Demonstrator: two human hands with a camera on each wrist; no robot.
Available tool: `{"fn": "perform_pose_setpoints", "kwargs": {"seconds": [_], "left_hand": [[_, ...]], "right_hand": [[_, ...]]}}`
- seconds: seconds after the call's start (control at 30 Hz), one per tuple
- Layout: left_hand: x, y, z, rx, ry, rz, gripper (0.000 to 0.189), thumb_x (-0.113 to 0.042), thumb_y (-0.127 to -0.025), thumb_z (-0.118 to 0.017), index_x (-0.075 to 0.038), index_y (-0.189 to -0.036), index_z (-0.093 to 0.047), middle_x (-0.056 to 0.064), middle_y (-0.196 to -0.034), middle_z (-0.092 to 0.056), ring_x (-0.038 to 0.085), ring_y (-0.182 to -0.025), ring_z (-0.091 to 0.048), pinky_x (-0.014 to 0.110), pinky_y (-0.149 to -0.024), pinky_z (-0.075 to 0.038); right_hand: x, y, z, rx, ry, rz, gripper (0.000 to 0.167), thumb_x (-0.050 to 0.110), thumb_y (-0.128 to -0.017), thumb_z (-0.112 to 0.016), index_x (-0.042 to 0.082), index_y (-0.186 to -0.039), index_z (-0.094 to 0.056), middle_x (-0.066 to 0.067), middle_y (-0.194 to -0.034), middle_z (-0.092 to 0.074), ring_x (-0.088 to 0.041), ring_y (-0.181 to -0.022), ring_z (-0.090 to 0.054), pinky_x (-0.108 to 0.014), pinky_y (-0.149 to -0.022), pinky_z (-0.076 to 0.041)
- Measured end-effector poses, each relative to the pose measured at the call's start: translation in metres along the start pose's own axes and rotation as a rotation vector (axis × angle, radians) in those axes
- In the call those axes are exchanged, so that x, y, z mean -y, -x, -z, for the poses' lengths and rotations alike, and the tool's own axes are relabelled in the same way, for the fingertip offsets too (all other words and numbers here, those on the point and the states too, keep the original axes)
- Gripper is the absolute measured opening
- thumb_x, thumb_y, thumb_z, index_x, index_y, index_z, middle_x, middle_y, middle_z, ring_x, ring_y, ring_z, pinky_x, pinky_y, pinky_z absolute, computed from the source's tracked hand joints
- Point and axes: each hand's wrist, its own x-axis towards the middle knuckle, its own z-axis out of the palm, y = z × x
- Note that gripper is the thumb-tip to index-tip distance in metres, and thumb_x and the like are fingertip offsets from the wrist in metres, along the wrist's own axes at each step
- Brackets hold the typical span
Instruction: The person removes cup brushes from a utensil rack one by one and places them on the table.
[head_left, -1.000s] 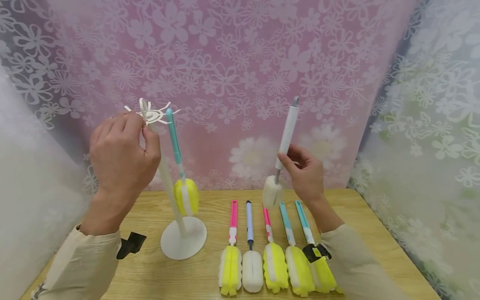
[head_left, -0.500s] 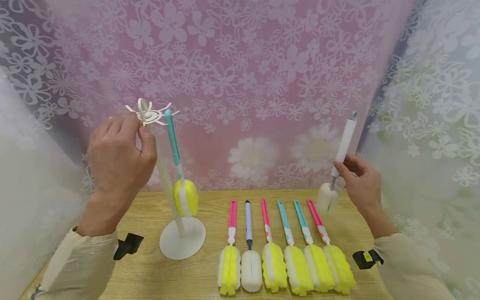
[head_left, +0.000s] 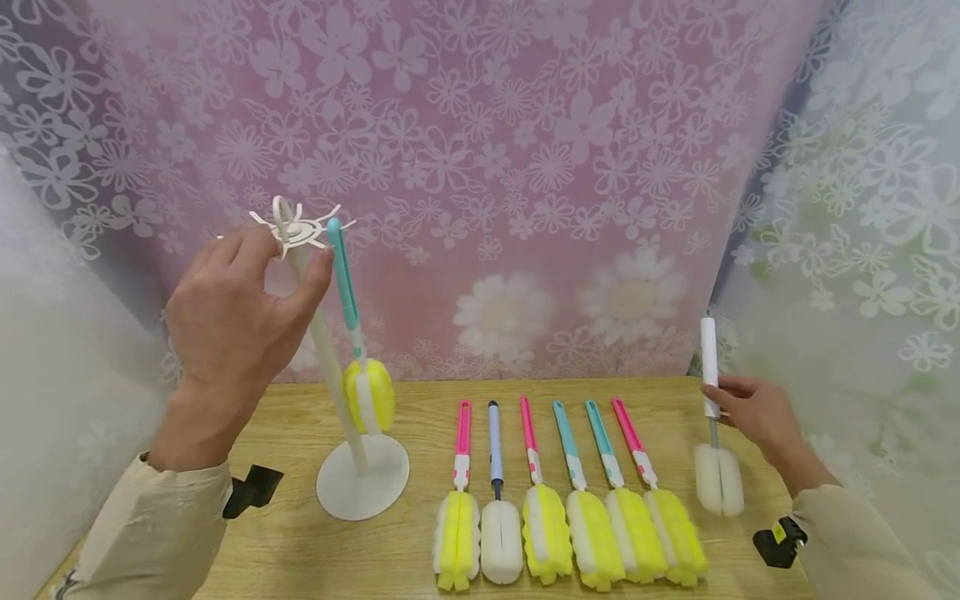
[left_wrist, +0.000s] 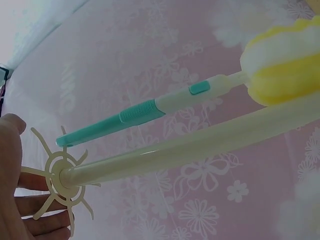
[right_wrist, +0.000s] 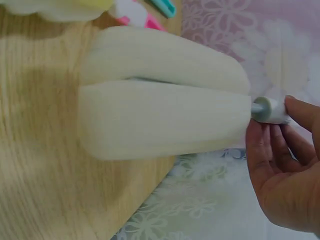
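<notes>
In the head view my right hand (head_left: 761,412) pinches the white handle of a bottle brush (head_left: 718,479) with a white sponge head. The brush stands nearly upright, head down, over the table's right side. The right wrist view shows the thumb and fingers at the handle's lower end, beside the sponge (right_wrist: 165,117). My left hand (head_left: 232,333) is at the top of a white stand (head_left: 322,333) with hooked arms. Its fingers lie behind the hook ring (left_wrist: 48,165), while the thumb is spread away from it. A teal-handled brush (head_left: 345,283) with a yellow-and-white sponge hangs from one hook.
On the wooden table (head_left: 285,550) several brushes lie in a row, among them a pink-handled brush (head_left: 462,533) and a blue-handled brush (head_left: 501,533). The stand's round base (head_left: 363,492) is left of them. A flowered curtain (head_left: 480,167) hangs behind.
The white brush has moved right with my right hand, then down toward the table, past the end of the row. My left thumb has spread away from the fingers; the left hand otherwise stays put.
</notes>
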Motion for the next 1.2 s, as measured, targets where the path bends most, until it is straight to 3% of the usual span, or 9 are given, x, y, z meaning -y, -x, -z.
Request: {"fn": "perform_pose_setpoints", "kwargs": {"seconds": [0.17, 0.3, 0.43, 0.7, 0.93, 1.2], "left_hand": [[0.0, 0.001, -0.001, 0.007, -0.013, -0.001, 0.051, -0.052, -0.084, -0.062, -0.001, -0.077, -0.056, 0.015, -0.075, -0.06, 0.034, -0.061, -0.047, 0.042, -0.049, -0.03], [0.0, 0.001, 0.0, 0.01, -0.018, 0.004, 0.052, -0.053, -0.083, -0.063, -0.001, -0.078, -0.056, 0.015, -0.075, -0.059, 0.033, -0.061, -0.048, 0.043, -0.049, -0.031], [0.0, 0.001, 0.0, 0.01, -0.025, 0.013, 0.052, -0.053, -0.082, -0.064, -0.001, -0.077, -0.056, 0.014, -0.075, -0.059, 0.033, -0.062, -0.049, 0.042, -0.049, -0.031], [0.0, 0.0, -0.001, 0.006, -0.035, 0.009, 0.049, -0.051, -0.085, -0.063, -0.003, -0.074, -0.053, 0.014, -0.076, -0.06, 0.032, -0.057, -0.044, 0.04, -0.047, -0.028], [0.0, -0.001, -0.001, 0.009, -0.051, 0.018, 0.053, -0.053, -0.084, -0.063, -0.003, -0.074, -0.053, 0.012, -0.067, -0.052, 0.03, -0.055, -0.041, 0.038, -0.046, -0.026], [-0.005, -0.002, -0.005, -0.055, -0.056, 0.044, 0.056, -0.059, -0.081, -0.064, -0.004, -0.074, -0.056, 0.013, -0.064, -0.052, 0.031, -0.051, -0.039, 0.041, -0.044, -0.024]], "right_hand": [[-0.013, 0.002, -0.004, 0.131, 0.05, -0.062, 0.064, 0.029, -0.095, -0.058, -0.021, -0.13, -0.04, -0.026, -0.109, -0.062, -0.017, -0.083, -0.066, -0.035, -0.072, -0.056], [-0.021, 0.003, -0.01, 0.189, 0.085, -0.121, 0.064, 0.03, -0.094, -0.061, -0.022, -0.126, -0.043, -0.02, -0.098, -0.063, -0.021, -0.081, -0.064, -0.036, -0.071, -0.056], [-0.031, 0.003, -0.017, 0.205, 0.114, -0.16, 0.06, 0.029, -0.091, -0.064, -0.021, -0.12, -0.048, -0.015, -0.093, -0.061, -0.018, -0.075, -0.062, -0.034, -0.068, -0.057], [-0.044, 0.005, -0.033, 0.242, 0.13, -0.197, 0.061, 0.026, -0.09, -0.065, -0.023, -0.121, -0.045, -0.028, -0.103, -0.059, -0.019, -0.072, -0.063, -0.035, -0.066, -0.057], [-0.052, 0.005, -0.046, 0.238, 0.21, -0.19, 0.049, 0.023, -0.089, -0.065, -0.02, -0.11, -0.055, -0.008, -0.075, -0.058, -0.015, -0.06, -0.058, -0.032, -0.058, -0.055], [-0.056, 0.009, -0.052, 0.247, 0.206, -0.207, 0.049, 0.024, -0.088, -0.067, -0.019, -0.107, -0.057, -0.005, -0.076, -0.06, -0.014, -0.061, -0.059, -0.031, -0.058, -0.054]]}}
